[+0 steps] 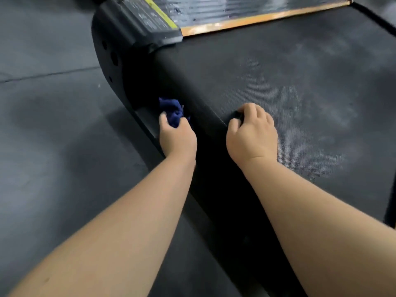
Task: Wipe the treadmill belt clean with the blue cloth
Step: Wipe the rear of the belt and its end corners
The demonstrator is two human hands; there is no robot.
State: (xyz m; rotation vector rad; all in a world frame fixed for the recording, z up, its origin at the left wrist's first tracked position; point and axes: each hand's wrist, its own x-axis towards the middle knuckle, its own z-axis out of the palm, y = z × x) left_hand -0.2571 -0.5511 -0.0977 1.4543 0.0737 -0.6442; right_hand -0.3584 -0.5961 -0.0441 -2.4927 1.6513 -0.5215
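Observation:
The black textured treadmill belt (278, 86) fills the right half of the head view and carries pale dusty smears. Where it curves down over the rear roller, my left hand (177, 138) grips a bunched blue cloth (171, 109) against the curved end of the belt. Further right, my right hand (252, 133) rests on the top of the belt near that edge, with fingers curled and a small dark bit showing at the fingertips; what that bit is I cannot tell.
A black end cap (111, 58) covers the treadmill's rear corner, with a side rail bearing a yellow stripe (156, 16) above it. An orange-edged strip (257, 19) borders the belt's far side. Dark grey rubber floor (53, 125) lies to the left.

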